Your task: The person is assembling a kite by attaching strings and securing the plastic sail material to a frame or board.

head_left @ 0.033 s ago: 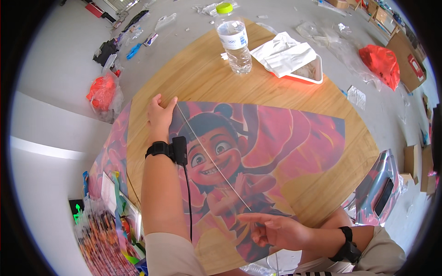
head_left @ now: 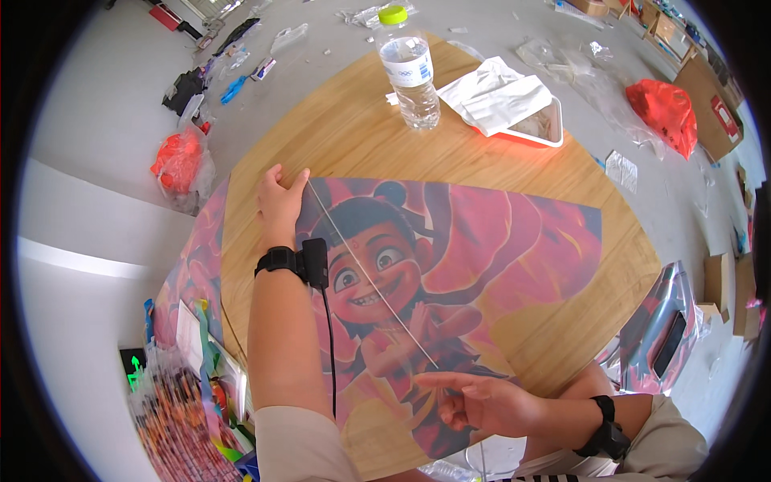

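Observation:
A thin printed sheet that looks like a kite sail [head_left: 474, 233] lies on the wooden table, with a cartoon child on pink and purple swirls. Across it runs a thin pale rod [head_left: 365, 271], slanting from the upper left corner toward the lower middle. My left hand [head_left: 281, 205] rests at that corner, thumb and fingers apart, the thumb by the rod's upper end. Just below the rod's lower end, my right hand [head_left: 490, 404] hovers over or touches the sheet. Its index finger is stretched out and the other fingers are loosely bent; nothing shows in them.
Toward the far side of the table [head_left: 297, 136] stand a water bottle [head_left: 409, 80] with a green cap and a white tray [head_left: 552, 132] under tissue. Packed printed bundles [head_left: 181, 422] lie at lower left. Red bags [head_left: 662, 112] and plastic litter the floor.

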Tool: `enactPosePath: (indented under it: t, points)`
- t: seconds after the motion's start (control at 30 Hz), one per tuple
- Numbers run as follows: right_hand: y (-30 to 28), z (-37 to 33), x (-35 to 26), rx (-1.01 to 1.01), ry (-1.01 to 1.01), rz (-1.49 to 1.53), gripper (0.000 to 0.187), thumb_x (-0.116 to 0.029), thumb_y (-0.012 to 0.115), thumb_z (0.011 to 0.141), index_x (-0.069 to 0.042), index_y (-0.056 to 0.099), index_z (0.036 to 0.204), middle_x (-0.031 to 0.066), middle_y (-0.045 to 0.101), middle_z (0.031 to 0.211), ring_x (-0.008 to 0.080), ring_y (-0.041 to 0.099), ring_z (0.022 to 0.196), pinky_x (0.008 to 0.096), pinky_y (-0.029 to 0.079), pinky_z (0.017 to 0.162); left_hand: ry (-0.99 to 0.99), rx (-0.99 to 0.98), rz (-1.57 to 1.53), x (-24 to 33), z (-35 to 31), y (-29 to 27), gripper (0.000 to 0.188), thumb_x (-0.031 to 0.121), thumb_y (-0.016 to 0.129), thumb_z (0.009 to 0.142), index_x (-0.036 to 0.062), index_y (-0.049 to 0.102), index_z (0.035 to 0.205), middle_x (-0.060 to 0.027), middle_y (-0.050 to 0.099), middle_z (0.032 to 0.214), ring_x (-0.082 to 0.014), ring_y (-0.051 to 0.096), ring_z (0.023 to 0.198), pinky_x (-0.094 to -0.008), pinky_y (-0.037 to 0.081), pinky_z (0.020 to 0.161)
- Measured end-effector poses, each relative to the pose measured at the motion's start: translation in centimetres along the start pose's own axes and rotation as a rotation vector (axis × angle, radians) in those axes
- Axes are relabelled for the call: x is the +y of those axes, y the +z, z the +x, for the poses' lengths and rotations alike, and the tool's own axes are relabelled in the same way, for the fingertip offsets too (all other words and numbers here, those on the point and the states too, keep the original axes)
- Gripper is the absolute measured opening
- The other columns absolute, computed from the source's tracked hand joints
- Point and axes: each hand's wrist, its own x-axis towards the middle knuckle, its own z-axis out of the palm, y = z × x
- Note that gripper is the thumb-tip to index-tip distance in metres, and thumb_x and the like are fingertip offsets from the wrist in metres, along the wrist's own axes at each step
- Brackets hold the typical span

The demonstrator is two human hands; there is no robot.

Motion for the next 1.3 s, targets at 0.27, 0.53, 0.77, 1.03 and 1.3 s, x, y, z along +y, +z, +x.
enactPosePath:
  t: [0.27,0.53,0.77,1.03,1.3]
  points:
    - [-1.3,0.8,0.3,-0.074,0.041,-0.077,0.065,-0.034,0.048,0.11,-0.007,0.036,0.168,0.0014,0.065,0.121,0.0125,0.059,0.111,0.0333,0.045,0.096,0.068,0.261,-0.671,-3.0,-1.1,-1.9,0.059,0.043,0.062,0.106,0.0011,0.053,0.146,-0.0132,0.058,0.151,-0.0244,0.047,0.145,-0.0396,0.035,0.118]
    - [0.4,0.1,-0.9,-0.034,-0.116,-0.132,0.061,-0.037,0.052,0.109,-0.009,0.044,0.162,0.0007,0.05,0.161,0.013,0.061,0.111,0.0351,0.047,0.093,-0.137,0.185,-1.165,8.0,-22.3,-15.3,0.043,0.035,0.059,0.109,0.0133,0.052,0.146,-0.004,0.061,0.135,-0.0182,0.05,0.129,-0.0376,0.032,0.107]
    - [-0.4,0.9,-1.5,-0.002,-0.129,-0.313,0.058,-0.043,0.053,0.109,-0.015,0.049,0.159,-0.0014,0.056,0.154,0.0107,0.06,0.103,0.0324,0.048,0.087,0.039,0.168,-1.15,5.0,-42.5,-19.7,0.017,0.016,0.061,0.109,0.0118,0.062,0.125,-0.0013,0.064,0.112,-0.0108,0.055,0.095,-0.0276,0.041,0.082]
    - [0.9,-0.2,-1.9,0.222,-0.162,-0.399,0.041,-0.04,0.055,0.108,-0.014,0.062,0.138,0.0013,0.063,0.142,0.015,0.06,0.094,0.0323,0.05,0.08,-0.393,-0.161,-1.181,2.7,-62.6,-14.8,0.018,0.006,0.059,0.107,0.0036,0.058,0.125,-0.006,0.066,0.109,-0.0159,0.064,0.104,-0.031,0.049,0.092]
    - [0.4,0.3,-1.4,0.102,-0.163,-0.302,0.029,-0.037,0.057,0.107,-0.016,0.066,0.126,0.003,0.062,0.146,0.0168,0.06,0.097,0.0331,0.049,0.079,0.159,-0.309,-0.554,1.6,-55.0,-13.4,0.024,0.01,0.071,0.101,0.0028,0.065,0.123,-0.01,0.072,0.11,-0.0206,0.068,0.099,-0.0342,0.053,0.085]
